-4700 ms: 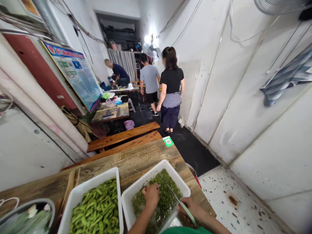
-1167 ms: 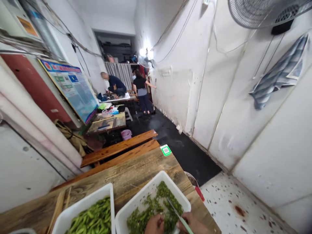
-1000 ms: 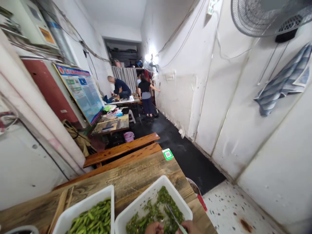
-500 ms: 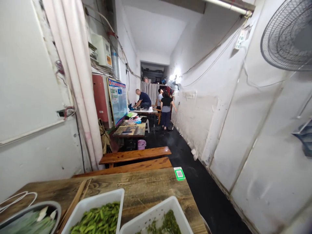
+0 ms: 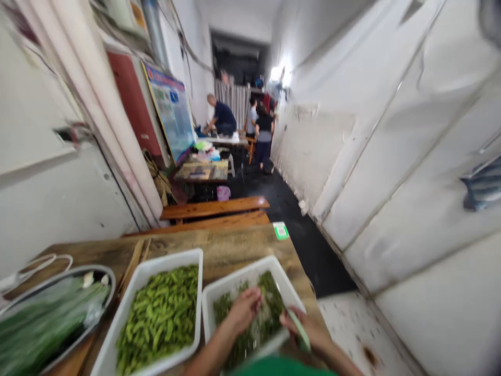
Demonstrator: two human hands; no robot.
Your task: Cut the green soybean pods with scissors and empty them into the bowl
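In the head view, my left hand (image 5: 246,309) is over the right white tray (image 5: 209,305), its fingers pinched together. What they hold, if anything, cannot be made out. At that tray's right side, my right hand (image 5: 307,329) is closed around a small knife with a pale green handle (image 5: 299,330); its thin blade is blurred and points over the tray. Green bits, perhaps pods or trimmings (image 5: 270,300), lie inside this tray. Beside it on the left stands another white tray (image 5: 201,282) filled with green bean pods (image 5: 160,313).
Both trays stand on a wooden table (image 5: 230,245). A round basin (image 5: 111,282) with bagged green leafy stalks sits at the left, near a white cable (image 5: 55,258). Wooden benches (image 5: 215,208) lie beyond. Several people (image 5: 264,130) are farther back by another table.
The view has tipped downward, so the trays sit higher in the picture. Both my hands, out of sight before, now show at the right tray, the right one with the knife.
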